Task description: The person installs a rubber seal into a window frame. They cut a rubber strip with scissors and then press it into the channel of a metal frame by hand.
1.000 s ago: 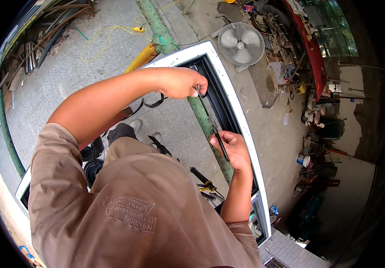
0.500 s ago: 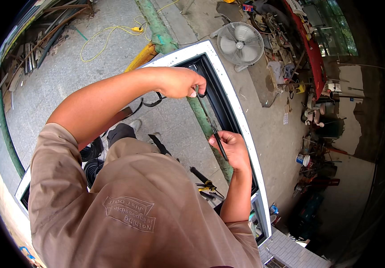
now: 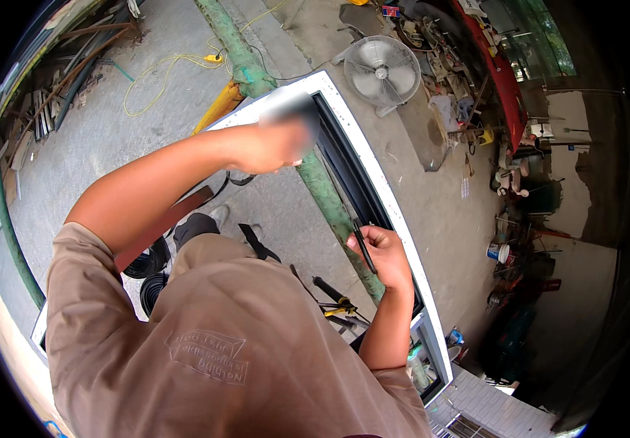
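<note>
A white-edged frame (image 3: 383, 166) with dark inner channels lies in front of me, across a green pipe (image 3: 329, 193). My left hand (image 3: 275, 146) is over its far corner, knuckles and fingers smeared by blur, so what it holds cannot be made out. Nearer to me, by the frame's right side, my right hand (image 3: 388, 255) pinches a narrow black strip-like piece (image 3: 364, 250) between thumb and fingers. The exact kind of that piece does not show.
A round fan (image 3: 381, 71) stands beyond the frame, beside a heap of clutter (image 3: 432, 58). A yellow cable (image 3: 165, 80) loops over the floor at the far left. Coils of black strip (image 3: 153, 292) and yellow-and-black tools (image 3: 340, 306) lie close to my body.
My left hand has moved left and slightly nearer. The long thin dark piece that ran between both hands no longer shows between them. My right hand keeps its grip, shifted slightly.
</note>
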A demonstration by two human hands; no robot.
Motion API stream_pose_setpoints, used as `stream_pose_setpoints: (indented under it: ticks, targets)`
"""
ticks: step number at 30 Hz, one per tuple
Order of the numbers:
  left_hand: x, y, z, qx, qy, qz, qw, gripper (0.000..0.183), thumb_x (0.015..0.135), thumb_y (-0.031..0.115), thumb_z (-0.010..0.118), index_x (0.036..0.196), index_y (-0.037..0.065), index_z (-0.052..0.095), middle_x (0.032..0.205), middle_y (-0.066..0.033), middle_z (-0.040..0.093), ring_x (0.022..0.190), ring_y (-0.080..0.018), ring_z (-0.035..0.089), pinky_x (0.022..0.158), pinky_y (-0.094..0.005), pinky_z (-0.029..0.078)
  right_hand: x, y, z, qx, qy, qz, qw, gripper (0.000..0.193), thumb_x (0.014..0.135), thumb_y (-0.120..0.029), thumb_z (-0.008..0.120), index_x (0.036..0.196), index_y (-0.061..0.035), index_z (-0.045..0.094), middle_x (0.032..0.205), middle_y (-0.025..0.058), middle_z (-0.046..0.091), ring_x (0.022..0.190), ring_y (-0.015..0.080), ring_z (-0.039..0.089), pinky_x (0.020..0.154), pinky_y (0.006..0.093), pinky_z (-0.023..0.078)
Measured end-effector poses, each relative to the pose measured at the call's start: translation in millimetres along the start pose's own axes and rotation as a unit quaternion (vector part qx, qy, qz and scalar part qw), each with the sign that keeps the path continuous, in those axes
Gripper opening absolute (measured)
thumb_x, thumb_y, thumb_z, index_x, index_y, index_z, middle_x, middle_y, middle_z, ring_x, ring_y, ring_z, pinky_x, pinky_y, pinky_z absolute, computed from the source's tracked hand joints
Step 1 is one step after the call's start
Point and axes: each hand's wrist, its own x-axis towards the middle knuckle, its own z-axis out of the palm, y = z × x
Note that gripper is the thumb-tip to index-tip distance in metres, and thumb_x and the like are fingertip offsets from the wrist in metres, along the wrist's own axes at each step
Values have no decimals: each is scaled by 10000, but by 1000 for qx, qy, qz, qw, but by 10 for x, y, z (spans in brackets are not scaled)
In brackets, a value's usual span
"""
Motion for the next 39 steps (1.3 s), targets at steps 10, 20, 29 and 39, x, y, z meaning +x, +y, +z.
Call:
stream_pose_setpoints:
  ticks: [10, 20, 29, 39]
  targets:
    - [-376, -41, 412, -180, -86, -93, 975, 576, 1119, 580, 667, 1431, 97, 633, 1170, 29, 594, 1079, -83, 492, 888, -349, 447, -38, -66, 590, 122, -13, -155, 980, 124, 1027, -3, 778, 1149, 5, 765, 850, -63, 707, 729, -8, 554, 619, 208, 439]
    - [-483, -342, 468, -82, 94, 42, 991, 385, 1150, 339, 578, 1100, 15, 779, 964, -35, 743, 868, -158, 650, 822, -348, 532, 341, -485, 927, -146, 266, -328, 895, 217, 997, -179, 829, 1178, -61, 818, 986, 113, 770, 803, 246, 772, 693, 366, 603]
    - [-466, -198, 380, 114, 33, 35, 992, 317, 1083, 285, 596, 1080, 32, 787, 923, -202, 759, 915, -415, 735, 858, -482, 555, 1235, -814, 1197, -367, 386, -417, 736, 343, 893, -145, 787, 1236, -155, 805, 921, 23, 680, 693, 232, 748, 582, 379, 596]
    - [-519, -188, 322, 133, 27, 57, 989, 333, 1085, 294, 596, 1062, 16, 779, 880, -232, 735, 893, -448, 715, 843, -506, 547, 1528, -917, 1378, -380, 435, -388, 718, 87, 907, -192, 834, 964, -172, 771, 737, 23, 648, 569, 264, 696, 491, 404, 547]
